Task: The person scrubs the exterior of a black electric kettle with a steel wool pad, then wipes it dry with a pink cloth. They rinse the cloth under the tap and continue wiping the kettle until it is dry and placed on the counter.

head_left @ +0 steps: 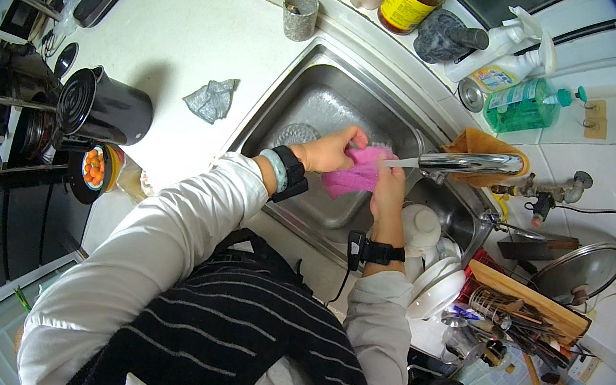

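Observation:
A pink cloth (351, 175) is stretched between my two hands over the larger basin of a stainless steel sink (324, 84). My left hand (326, 148) grips its left side. At its right edge my right hand (390, 190) holds the cloth beneath the chrome faucet (462, 163). Water (402, 163) runs from the spout onto the cloth close to my right fingers. Part of the basin floor and the drain area is hidden behind my left hand and wrist.
White bowls and plates (437, 286) are stacked right of the sink. An orange cloth (482, 144) hangs behind the faucet. A grey rag (211, 99) and a black pitcher (112, 106) sit on the left counter. A stone cup (299, 17) and a green soap bottle (523, 108) stand along the back.

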A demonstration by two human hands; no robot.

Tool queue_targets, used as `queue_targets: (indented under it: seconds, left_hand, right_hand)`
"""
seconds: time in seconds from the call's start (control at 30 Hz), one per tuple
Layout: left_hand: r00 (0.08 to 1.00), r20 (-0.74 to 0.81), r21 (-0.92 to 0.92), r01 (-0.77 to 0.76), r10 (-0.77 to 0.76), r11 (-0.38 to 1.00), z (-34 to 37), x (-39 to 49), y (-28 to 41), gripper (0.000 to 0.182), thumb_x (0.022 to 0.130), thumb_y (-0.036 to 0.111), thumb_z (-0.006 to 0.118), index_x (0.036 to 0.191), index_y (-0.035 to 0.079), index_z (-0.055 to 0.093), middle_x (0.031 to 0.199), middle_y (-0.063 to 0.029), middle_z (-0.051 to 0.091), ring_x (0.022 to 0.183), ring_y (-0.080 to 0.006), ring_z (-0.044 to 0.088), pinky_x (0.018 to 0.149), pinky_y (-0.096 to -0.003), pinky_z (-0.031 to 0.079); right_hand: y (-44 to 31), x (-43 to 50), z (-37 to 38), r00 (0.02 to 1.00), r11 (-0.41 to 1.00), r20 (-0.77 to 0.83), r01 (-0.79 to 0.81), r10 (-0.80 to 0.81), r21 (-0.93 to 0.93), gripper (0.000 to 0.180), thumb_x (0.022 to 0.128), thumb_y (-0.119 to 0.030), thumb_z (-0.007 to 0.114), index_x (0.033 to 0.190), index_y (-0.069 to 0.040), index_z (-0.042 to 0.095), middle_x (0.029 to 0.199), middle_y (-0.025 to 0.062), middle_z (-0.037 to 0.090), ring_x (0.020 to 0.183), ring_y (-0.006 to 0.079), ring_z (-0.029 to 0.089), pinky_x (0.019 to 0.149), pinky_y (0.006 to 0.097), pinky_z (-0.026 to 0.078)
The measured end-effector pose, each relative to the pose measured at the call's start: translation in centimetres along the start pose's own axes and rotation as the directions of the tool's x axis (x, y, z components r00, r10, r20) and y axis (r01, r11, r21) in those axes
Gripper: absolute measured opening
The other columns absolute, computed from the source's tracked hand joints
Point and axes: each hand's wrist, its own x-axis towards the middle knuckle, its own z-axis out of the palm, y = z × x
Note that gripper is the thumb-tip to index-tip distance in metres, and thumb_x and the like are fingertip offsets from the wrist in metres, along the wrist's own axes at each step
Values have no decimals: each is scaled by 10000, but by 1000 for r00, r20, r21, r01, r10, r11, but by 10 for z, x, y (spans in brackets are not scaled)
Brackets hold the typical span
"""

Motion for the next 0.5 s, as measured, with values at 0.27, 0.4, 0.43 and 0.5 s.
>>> queue_targets:
  seconds: [0.27,0.4,0.43,0.5]
  left_hand:
    - [975,156,147,137,-159,980,17,-2,-18,483,856,145,737,1280,24,541,1051,-86,661,983,-169,601,896,-307,474]
    - [965,-81,65,256,-250,965,22,6,-8,347,897,73,641,1233,40,562,1060,-78,659,949,-173,612,856,-304,491]
    - [973,-82,29,219,-216,975,23,8,-6,325,897,54,622,1217,41,566,1050,-75,659,945,-169,612,853,-301,491]
    - [989,-92,-46,111,-115,993,24,12,-3,289,896,16,583,1184,41,574,1030,-70,659,937,-162,611,847,-293,490]
  right_hand:
    - [-48,-13,4,980,936,157,59,-119,346,192,987,-187,577,1061,-12,607,938,99,652,931,286,668,795,422,563]
    - [-41,-9,-29,997,984,-65,54,-44,171,172,970,-127,565,1086,-11,615,979,113,668,947,283,672,813,435,567]
    - [-35,-5,-43,988,1000,-155,-13,16,20,176,965,-115,562,1096,-9,612,1007,126,670,961,288,671,823,446,568]
    - [-17,1,-69,942,976,-316,-165,112,-144,197,964,-114,551,1114,2,603,1065,156,667,997,310,663,864,471,556]
